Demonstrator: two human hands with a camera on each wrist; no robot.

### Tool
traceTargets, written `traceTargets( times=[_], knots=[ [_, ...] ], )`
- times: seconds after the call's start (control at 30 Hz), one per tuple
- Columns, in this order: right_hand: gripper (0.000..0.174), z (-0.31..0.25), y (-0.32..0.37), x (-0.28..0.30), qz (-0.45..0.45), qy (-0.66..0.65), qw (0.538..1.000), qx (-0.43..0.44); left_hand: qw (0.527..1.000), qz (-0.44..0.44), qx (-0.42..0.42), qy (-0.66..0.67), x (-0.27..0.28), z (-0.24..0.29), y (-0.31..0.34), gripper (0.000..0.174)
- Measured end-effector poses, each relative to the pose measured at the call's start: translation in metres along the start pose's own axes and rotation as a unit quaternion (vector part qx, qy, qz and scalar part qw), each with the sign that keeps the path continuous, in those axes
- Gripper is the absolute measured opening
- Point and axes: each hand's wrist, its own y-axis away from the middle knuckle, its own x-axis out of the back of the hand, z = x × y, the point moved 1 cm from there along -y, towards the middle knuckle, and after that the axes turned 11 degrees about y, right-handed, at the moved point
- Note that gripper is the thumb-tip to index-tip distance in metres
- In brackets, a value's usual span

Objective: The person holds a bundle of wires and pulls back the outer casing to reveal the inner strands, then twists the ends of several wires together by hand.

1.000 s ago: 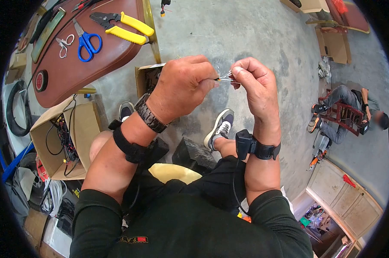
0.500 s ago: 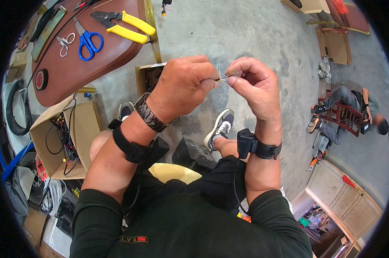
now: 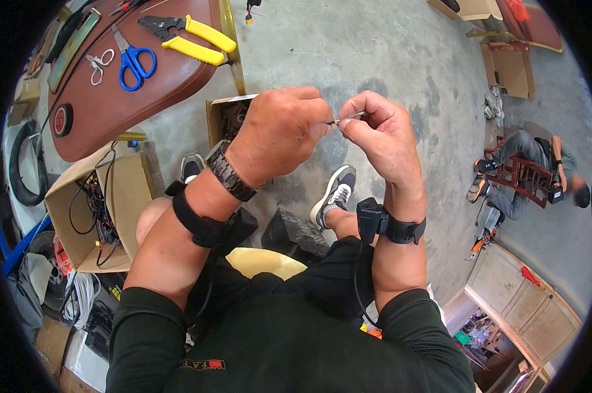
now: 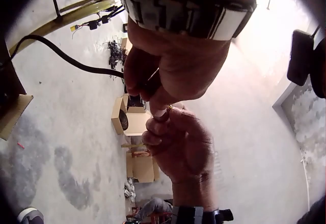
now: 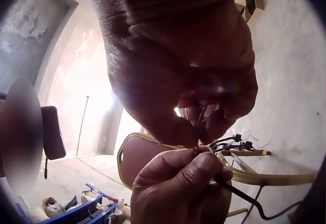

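Observation:
In the head view my left hand [image 3: 284, 131] grips the end of a black cable, its thumb and fingertips close to where thin wires [image 3: 336, 122] come out. Facing it, my right hand [image 3: 386, 137] pinches those wires between thumb and forefinger. The black cable [image 4: 76, 63] trails away from the left hand in the left wrist view. From the right wrist, the cable [image 5: 249, 198] runs off to the lower right, and both hands' fingertips nearly meet. Fingers hide most of the wires.
A brown padded seat [image 3: 171, 82] at upper left bears yellow-handled wire strippers [image 3: 192, 50], blue scissors [image 3: 126, 52], small folding scissors [image 3: 97, 65] and a round black-and-red item [image 3: 61, 122]. Below it stands a cardboard box [image 3: 127, 203] of cables. Another person [image 3: 528, 150] sits at right.
One second ago the wires fanned out between the hands. The right hand's fingertips have since come left, closer to the cable end, and the wires show bunched together. The left hand has barely moved.

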Motion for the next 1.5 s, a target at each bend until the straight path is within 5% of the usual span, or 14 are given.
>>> traceTargets(
  times=[0.83,1.23,1.5],
  knots=[
    [0.013,0.009,-0.009,0.01,0.158,0.04,0.984,0.067,0.991,0.014,-0.041,-0.126,0.001,0.004,0.001,0.012],
    [0.018,-0.001,-0.008,0.003,0.122,-0.098,0.986,0.058,0.984,0.054,0.086,0.146,0.005,-0.003,0.001,0.012],
    [0.017,-0.001,-0.006,-0.003,0.121,-0.09,0.984,0.096,0.982,0.052,0.092,0.159,0.001,-0.005,0.001,0.011]
  ],
)
